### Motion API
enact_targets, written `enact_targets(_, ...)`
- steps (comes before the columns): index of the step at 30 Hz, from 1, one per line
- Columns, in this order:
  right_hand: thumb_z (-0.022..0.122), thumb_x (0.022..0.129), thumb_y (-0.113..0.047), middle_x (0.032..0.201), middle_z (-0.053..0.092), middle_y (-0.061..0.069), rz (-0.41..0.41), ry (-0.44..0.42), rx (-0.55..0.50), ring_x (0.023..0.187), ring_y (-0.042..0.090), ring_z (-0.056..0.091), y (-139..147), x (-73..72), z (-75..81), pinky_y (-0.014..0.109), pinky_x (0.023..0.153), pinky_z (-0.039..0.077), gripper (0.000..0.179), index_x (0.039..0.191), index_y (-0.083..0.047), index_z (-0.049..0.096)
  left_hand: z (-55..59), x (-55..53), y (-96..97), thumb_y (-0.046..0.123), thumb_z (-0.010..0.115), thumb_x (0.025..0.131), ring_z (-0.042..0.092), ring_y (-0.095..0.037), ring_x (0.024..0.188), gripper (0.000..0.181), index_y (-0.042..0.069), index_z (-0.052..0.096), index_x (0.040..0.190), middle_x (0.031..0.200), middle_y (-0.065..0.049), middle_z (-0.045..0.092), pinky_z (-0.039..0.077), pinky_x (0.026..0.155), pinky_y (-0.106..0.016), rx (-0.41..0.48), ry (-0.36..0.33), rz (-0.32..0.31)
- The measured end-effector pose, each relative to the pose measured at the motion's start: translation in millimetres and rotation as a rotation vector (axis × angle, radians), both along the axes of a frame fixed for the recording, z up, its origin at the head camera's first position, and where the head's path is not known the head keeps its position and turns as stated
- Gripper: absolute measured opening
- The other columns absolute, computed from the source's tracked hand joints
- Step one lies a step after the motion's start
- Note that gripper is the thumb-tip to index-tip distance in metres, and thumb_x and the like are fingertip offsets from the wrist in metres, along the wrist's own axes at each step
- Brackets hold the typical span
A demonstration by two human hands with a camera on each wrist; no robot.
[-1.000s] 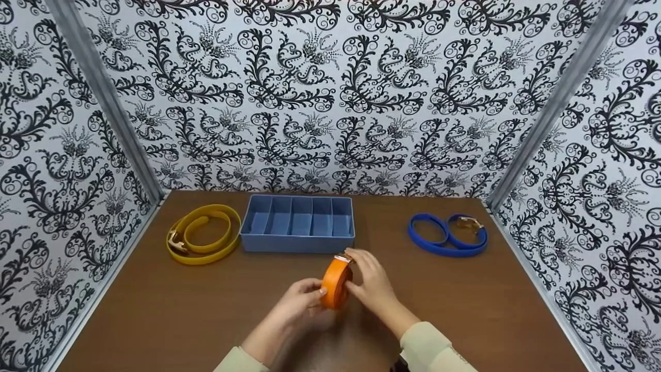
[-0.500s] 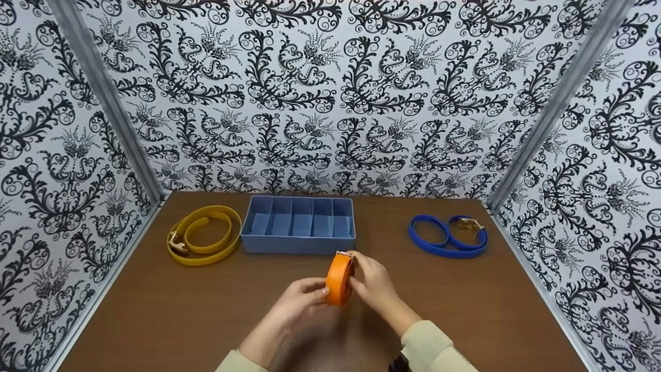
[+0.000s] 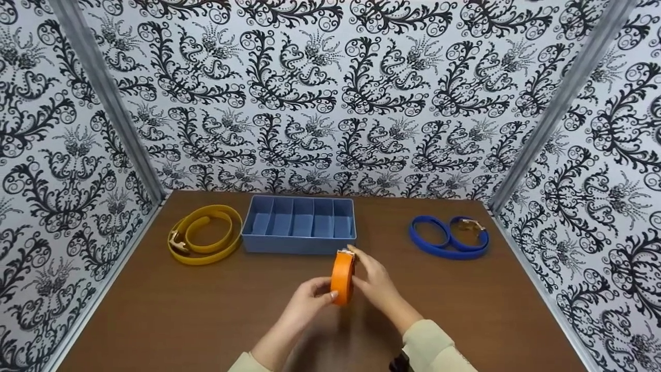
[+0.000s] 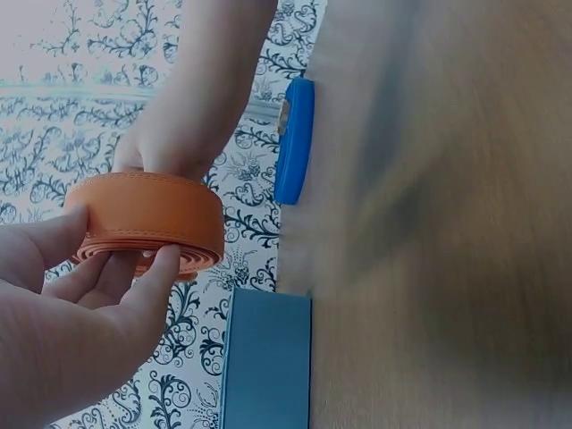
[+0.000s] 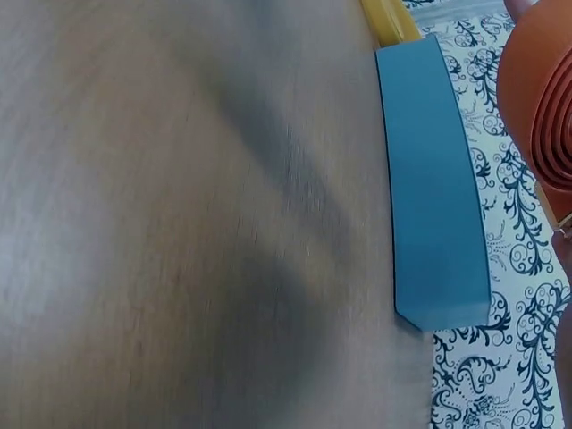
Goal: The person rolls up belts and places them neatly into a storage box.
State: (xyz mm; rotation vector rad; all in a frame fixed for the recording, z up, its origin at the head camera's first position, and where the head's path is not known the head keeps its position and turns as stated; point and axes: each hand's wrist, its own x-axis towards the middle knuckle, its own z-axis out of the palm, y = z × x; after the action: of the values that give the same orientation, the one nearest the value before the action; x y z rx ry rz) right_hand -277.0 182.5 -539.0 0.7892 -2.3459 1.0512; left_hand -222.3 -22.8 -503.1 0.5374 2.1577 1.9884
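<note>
An orange belt [image 3: 342,278], wound into a tight coil with its metal buckle [image 3: 345,252] at the top, is held up between both hands above the table. My left hand [image 3: 311,301] pinches the coil's lower left side, thumb on the outer face and fingers beneath. From the right, my right hand [image 3: 378,281] grips the coil, fingertips at the buckle and thumb lower down. In the left wrist view the spiral layers show along the underside of the orange belt [image 4: 147,210]. The right wrist view catches only part of the coiled belt [image 5: 536,98] at its edge.
A blue-grey box [image 3: 298,245] with several compartments stands at the back of the brown table [image 3: 217,310]. Left of it lies a loosely looped yellow belt [image 3: 199,258]. A blue belt [image 3: 448,253] lies in two loops at the right. Patterned walls enclose the table.
The coiled belt has shifted slightly to the right and turned more upright. My left hand has moved a little right with it; my right hand keeps hold near the buckle.
</note>
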Motion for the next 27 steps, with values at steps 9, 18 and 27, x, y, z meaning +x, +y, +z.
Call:
enact_targets(9,0.074,0.086,-0.008,0.144,0.048,0.012,-0.033,0.037,0.006,0.129,0.031,0.047,2,-5.3,-1.1,0.050,0.104,0.036,0.067,0.145,-0.006,0.044,-2.9,-12.8,2.0,-0.001,0.064,0.090,0.062,-0.036,0.102,0.033,-0.016,0.059,0.119,0.111,-0.024,0.065,0.051,0.089,-0.043,-0.053,0.074,0.042)
enact_targets(18,0.068,0.088,-0.017,0.147,0.045,0.014,-0.236,0.054,0.182,0.134,0.036,0.040,3,-23.7,-14.8,0.060,0.106,0.028,0.054,0.139,-0.003,0.052,4.8,-44.0,6.8,-0.002,0.064,0.090,0.062,-0.038,0.106,0.033,-0.015,0.060,0.119,0.114,-0.026,0.064,0.050,0.091,-0.044,-0.131,0.179,0.117)
enact_targets(27,0.068,0.089,-0.031,0.156,0.030,0.012,-0.333,-0.230,0.440,0.141,0.036,0.026,-3,-38.7,-28.7,0.065,0.108,0.015,0.070,0.149,-0.010,0.039,11.0,-81.8,15.7,-0.002,0.066,0.088,0.062,-0.038,0.102,0.032,-0.015,0.062,0.117,0.111,-0.027,0.065,0.048,0.092,-0.047,-0.150,0.246,0.167)
